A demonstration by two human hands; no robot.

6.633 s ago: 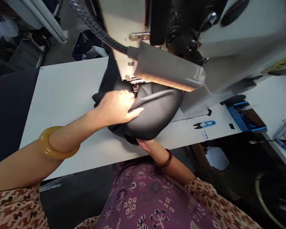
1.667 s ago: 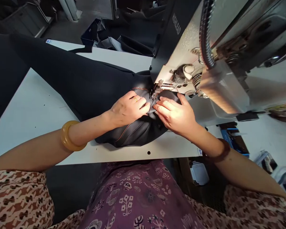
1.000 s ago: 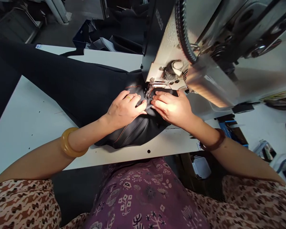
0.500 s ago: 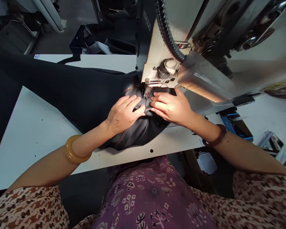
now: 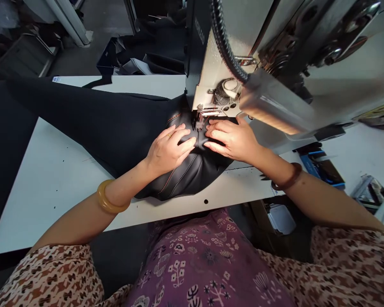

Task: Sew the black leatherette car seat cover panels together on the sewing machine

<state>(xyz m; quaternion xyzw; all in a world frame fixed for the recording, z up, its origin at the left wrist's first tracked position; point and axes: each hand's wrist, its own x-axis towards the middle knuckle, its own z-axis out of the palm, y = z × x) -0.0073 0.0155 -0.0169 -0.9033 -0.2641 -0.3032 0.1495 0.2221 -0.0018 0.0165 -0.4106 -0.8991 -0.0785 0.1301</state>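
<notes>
A large piece of black leather-like material (image 5: 115, 128) with red and pale seam stitching lies across the white sewing table. Its bunched right part passes under the presser foot (image 5: 199, 123) of a sewing machine (image 5: 201, 87). My left hand (image 5: 171, 149) rests flat on the material just left of the foot, fingers outstretched, a ring on one finger. To the right of the foot, my right hand (image 5: 232, 138) presses on the material, with its fingers extended and its thumb apart. A short seam runs between the hands below the foot. The needle tip cannot be made out.
The machine's lamp housing (image 5: 275, 104) hangs close above my right hand. At the right lie a blue-and-black box (image 5: 323, 168) and a clear container (image 5: 369, 189). Dark scraps (image 5: 156, 47) fill a bin behind the white table (image 5: 54, 183). Below the right edge is a white plastic box (image 5: 281, 218).
The whole view has shifted slightly. My right thumb has spread farther from its fingers, and those fingers have shifted a little on the material. The left hand stays flat beside the foot.
</notes>
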